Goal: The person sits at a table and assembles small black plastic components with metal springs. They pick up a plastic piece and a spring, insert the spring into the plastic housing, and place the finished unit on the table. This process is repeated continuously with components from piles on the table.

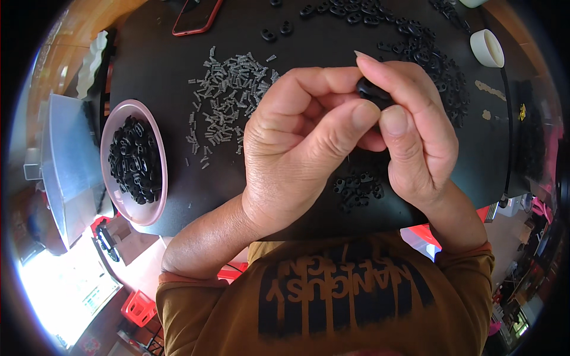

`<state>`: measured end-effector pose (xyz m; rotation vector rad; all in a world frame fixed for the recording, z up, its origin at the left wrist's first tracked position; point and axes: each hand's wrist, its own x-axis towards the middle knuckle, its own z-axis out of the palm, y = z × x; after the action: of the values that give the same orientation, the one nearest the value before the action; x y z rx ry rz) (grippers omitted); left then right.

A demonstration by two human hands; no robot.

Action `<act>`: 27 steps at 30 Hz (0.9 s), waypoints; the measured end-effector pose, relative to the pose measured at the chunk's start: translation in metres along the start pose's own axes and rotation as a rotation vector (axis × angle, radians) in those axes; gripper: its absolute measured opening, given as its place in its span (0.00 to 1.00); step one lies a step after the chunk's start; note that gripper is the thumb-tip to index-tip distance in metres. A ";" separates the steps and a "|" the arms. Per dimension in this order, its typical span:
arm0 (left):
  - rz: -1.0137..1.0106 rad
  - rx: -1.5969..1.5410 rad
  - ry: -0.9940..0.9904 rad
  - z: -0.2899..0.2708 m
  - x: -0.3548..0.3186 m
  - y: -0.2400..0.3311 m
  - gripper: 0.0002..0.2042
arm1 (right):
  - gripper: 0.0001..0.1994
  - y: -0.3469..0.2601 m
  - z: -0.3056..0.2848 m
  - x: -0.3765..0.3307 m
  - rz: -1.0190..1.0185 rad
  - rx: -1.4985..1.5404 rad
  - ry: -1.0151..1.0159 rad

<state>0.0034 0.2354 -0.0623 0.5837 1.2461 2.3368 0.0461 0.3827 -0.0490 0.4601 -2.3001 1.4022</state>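
Note:
Above the table, my left hand [314, 130] and my right hand [412, 130] meet, fingertips pinched together around one small black plastic cord lock [373, 91]. Both thumbs press it from the near side, and the fingers hide most of it. Under and left of my left hand lies a loose heap of small metal springs [228, 98]. Just below my hands is a small cluster of black cord lock parts [358, 191]. A larger spread of rounded black parts with holes [436, 68] lies beyond and to the right of my right hand.
A pink plastic bowl [163, 178] full of black parts stands at the table's left edge. A red-edged phone [198, 16] lies at the far left. On the far right sits a white round cup [487, 48]. The dark table [160, 65] ends just before my body.

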 end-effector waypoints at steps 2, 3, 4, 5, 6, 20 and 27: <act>-0.013 0.004 0.005 0.001 0.000 0.000 0.15 | 0.19 0.003 0.001 0.000 -0.026 0.004 0.011; 0.002 0.006 0.001 0.001 -0.001 0.000 0.15 | 0.19 0.004 0.001 0.000 -0.037 0.005 0.011; 0.017 0.009 -0.004 0.002 -0.001 0.000 0.15 | 0.19 0.004 0.000 0.000 -0.045 0.001 0.002; 0.032 0.011 -0.008 0.002 -0.002 0.000 0.14 | 0.19 0.003 -0.001 0.000 -0.015 0.045 0.002; 0.029 0.009 -0.010 0.003 -0.003 0.001 0.14 | 0.19 0.002 -0.001 0.000 0.016 0.089 0.003; 0.024 -0.031 0.016 0.002 0.001 -0.003 0.15 | 0.17 0.001 0.005 -0.004 0.164 0.377 0.084; 0.051 -0.030 0.035 0.006 -0.002 -0.004 0.14 | 0.17 0.001 0.010 -0.009 0.102 0.258 0.117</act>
<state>0.0096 0.2405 -0.0630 0.5735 1.2234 2.4127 0.0514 0.3747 -0.0583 0.3292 -2.0860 1.7386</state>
